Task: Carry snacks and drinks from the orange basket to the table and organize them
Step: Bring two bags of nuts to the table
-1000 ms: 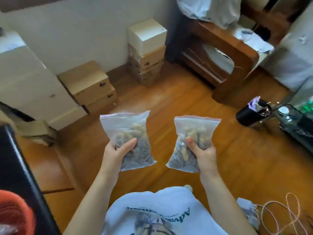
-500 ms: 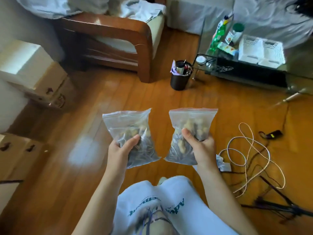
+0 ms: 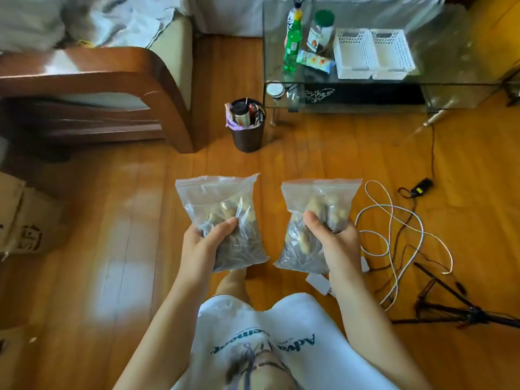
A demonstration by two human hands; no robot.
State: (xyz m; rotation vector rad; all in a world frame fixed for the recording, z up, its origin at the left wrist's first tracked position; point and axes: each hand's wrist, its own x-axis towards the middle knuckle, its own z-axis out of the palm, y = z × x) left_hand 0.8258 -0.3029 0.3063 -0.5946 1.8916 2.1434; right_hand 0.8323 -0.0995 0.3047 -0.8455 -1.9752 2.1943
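Observation:
My left hand point(image 3: 206, 243) grips a clear zip bag of nuts and seeds point(image 3: 225, 209), held upright over the wooden floor. My right hand point(image 3: 334, 240) grips a second, similar zip bag point(image 3: 318, 204) beside it. The glass table point(image 3: 450, 52) stands ahead at the upper right. On it are a green soda bottle point(image 3: 292, 40), a green-lidded jar point(image 3: 320, 30), a flat snack packet point(image 3: 315, 61) and two white plastic baskets point(image 3: 374, 53). The orange basket is out of view.
A dark bin point(image 3: 247, 128) full of rubbish stands left of the table. A wooden armchair point(image 3: 112, 88) fills the upper left. White and black cables point(image 3: 394, 229) and a tripod point(image 3: 455, 311) lie on the floor at right. A cardboard box point(image 3: 22, 218) sits at left.
The view has swung right from the wall and boxes toward the glass table, which now shows nearly in full. Both hands keep their grip on the bags in front of me.

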